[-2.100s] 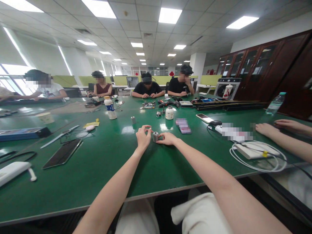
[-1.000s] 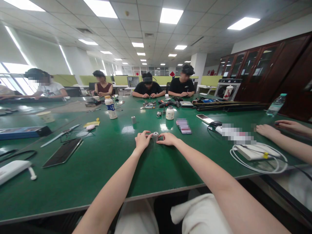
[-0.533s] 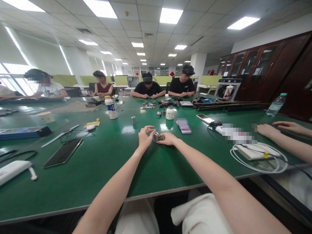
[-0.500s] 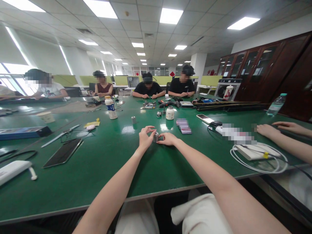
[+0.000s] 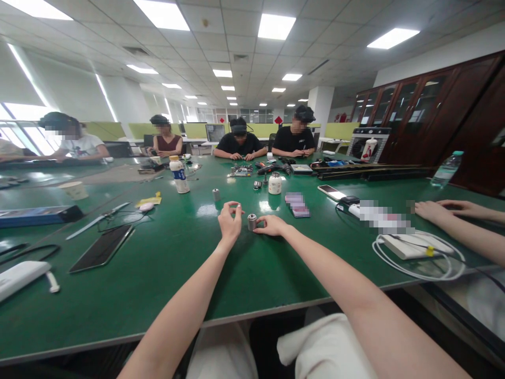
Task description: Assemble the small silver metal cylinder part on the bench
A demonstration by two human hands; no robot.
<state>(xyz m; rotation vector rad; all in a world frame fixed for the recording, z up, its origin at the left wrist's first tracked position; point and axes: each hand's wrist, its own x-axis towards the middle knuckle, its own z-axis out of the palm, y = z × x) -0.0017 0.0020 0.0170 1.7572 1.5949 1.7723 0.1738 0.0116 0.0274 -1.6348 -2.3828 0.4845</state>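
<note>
A small metal cylinder [image 5: 251, 222] stands upright on the green table [image 5: 165, 295]. My right hand [image 5: 272, 226] grips its right side between thumb and fingers. My left hand [image 5: 230, 222] is raised just left of the cylinder, apart from it. Its thumb and forefinger tips are pinched together; anything between them is too small to make out. A second metal cylinder [image 5: 215, 194] stands farther back to the left.
Behind the hands are a white jar [image 5: 275, 183], a bottle [image 5: 179, 175] and a pink patterned packet [image 5: 298, 205]. A dark tablet [image 5: 102, 248] lies left. Cables [image 5: 418, 271] and a person's hands [image 5: 436, 211] are at right. Several people sit across the table.
My left hand has let go of the near cylinder and moved a little to the left, its thumb and forefinger closer together. My right hand has stayed on the cylinder.
</note>
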